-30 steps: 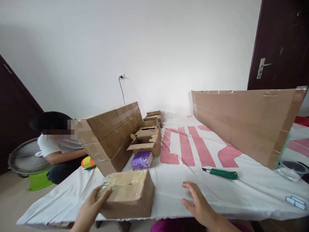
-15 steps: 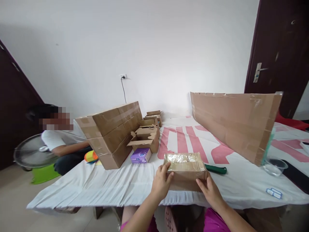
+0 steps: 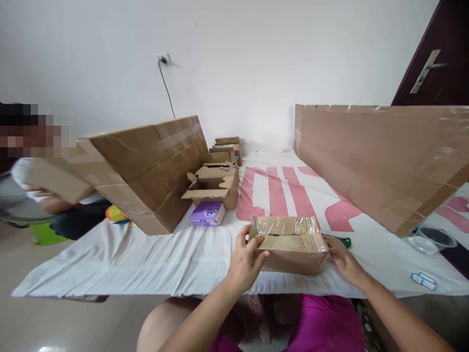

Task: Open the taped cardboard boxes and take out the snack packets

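A taped cardboard box [image 3: 293,259] lies near the front edge of the table, clear shiny tape across its top. My left hand [image 3: 245,261] grips its left end, thumb on the front face and fingers over the top edge. At the right end, my right hand [image 3: 344,258] holds the box by its corner, its fingertips partly hidden behind it. A green handle [image 3: 345,241] sticks out just beyond the right hand; the rest of that item is hidden by the box.
Stacked cardboard boxes [image 3: 142,171] form a wall on the left. Beside it stand open cartons [image 3: 216,188] and a purple tissue pack [image 3: 207,214]. A large cardboard panel [image 3: 373,156] and a clear plastic tub [image 3: 432,239] are right. Another person [image 3: 54,203] sits left, holding a cardboard box.
My view has tilted down. My right hand has moved from the box's front right corner around to its right end. The other person now has a cardboard box in hand.
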Demonstrator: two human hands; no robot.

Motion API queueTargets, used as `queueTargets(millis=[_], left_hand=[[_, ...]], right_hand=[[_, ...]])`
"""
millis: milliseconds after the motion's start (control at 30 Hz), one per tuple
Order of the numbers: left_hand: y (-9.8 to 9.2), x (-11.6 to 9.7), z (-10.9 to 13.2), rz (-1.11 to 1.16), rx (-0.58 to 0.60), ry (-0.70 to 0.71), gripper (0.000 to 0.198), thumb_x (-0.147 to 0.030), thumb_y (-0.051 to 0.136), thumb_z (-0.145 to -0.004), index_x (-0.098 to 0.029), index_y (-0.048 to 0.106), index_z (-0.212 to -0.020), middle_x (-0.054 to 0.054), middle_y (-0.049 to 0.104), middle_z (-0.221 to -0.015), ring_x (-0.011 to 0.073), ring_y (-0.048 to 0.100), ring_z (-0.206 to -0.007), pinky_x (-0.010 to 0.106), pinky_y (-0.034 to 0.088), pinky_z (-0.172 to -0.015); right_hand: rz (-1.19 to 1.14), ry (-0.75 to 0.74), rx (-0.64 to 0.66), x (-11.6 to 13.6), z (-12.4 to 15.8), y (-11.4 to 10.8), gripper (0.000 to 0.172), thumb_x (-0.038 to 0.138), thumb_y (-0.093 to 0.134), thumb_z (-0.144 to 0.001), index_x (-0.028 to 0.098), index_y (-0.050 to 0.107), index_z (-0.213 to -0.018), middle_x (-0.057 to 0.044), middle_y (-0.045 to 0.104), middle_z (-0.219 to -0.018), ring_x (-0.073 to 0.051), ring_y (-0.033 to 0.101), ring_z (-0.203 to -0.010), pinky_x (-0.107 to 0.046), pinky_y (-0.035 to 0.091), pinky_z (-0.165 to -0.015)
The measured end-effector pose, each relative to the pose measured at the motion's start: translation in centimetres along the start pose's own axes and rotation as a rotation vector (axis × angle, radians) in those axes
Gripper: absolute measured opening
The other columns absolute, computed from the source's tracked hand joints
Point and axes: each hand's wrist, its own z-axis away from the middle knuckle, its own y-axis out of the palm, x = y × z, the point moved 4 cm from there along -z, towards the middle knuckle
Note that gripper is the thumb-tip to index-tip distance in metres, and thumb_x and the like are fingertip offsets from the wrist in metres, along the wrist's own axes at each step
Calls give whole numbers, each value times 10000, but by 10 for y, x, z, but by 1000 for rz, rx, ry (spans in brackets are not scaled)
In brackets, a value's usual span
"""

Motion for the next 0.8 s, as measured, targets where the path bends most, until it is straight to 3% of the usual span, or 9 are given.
queueTargets(millis=[167, 267, 367, 467, 533, 600, 700, 800], left_hand=[[-18, -8, -18, -96, 41, 144, 320, -376, 650, -826, -224, 623, -1106, 118, 457, -1196, 293, 478, -1112, 477, 490, -906], [-25, -9, -27, -50, 55, 259, 318, -388, 663, -816, -225, 599, -1082, 93, 501, -1054, 260, 506, -996, 416, 492, -832], [-28, 1, -27, 55, -138, 268, 282, -296, 633, -838, -217, 542, -1093, 83, 490, -1015, 232, 509, -945, 370, 473, -794], [-22, 21, -22, 182, -265, 112, 264, -237, 607, -841, -208, 494, -1078, 71, 480, -997, 219, 497, -935, 355, 446, -796], [-13, 31, -20, 330, -219, -26, 195, -286, 575, -863, -211, 475, -1013, 56, 475, -962, 209, 487, -911, 343, 431, -782], [-5, 36, -19, 478, -161, -127, 148, -348, 518, -894, -218, 455, -923, 37, 457, -903, 196, 471, -856, 329, 414, -749], [2, 38, -18, 592, -136, -185, 179, -396, 479, -912, -224, 441, -882, 25, 435, -876, 192, 450, -834, 324, 393, -737], [5, 38, -17, 634, -156, -201, 183, -402, 488, -912, -227, 458, -957, 37, 435, -931, 197, 443, -874, 326, 389, -760]], right_hand=[[216, 128, 79, -22, -17, 1, 383, 412, 485, -863, 159, 668, -1085, -172, 650, -1186, -355, 563, -1133, -551, 390, -1002], [265, 140, 159, -27, -22, 4, 363, 316, 524, -815, 174, 651, -1125, -139, 682, -1089, -315, 599, -1045, -491, 436, -949], [310, 160, 217, -32, -28, -5, 344, 311, 489, -831, 159, 640, -1099, -137, 666, -1028, -285, 608, -991, -432, 480, -879], [406, 200, 104, -28, -44, -38, 375, 387, 484, -828, 132, 615, -1069, -141, 632, -964, -283, 617, -900, -414, 511, -774], [465, 180, -26, -10, -62, -66, 403, 429, 488, -835, 147, 593, -1103, -133, 625, -985, -286, 616, -907, -418, 512, -774], [468, 118, -64, 20, -82, -86, 424, 429, 510, -858, 177, 553, -1197, -144, 618, -1135, -295, 602, -1035, -395, 513, -804], [364, -14, 86, 74, -108, -87, 468, 452, 516, -891, 234, 485, -1304, -103, 630, -1222, -279, 624, -1061, -372, 530, -805], [261, -186, 372, 121, -125, -64, 399, 406, 460, -945, 245, 483, -1309, -74, 665, -1171, -236, 658, -995, -346, 542, -791]])
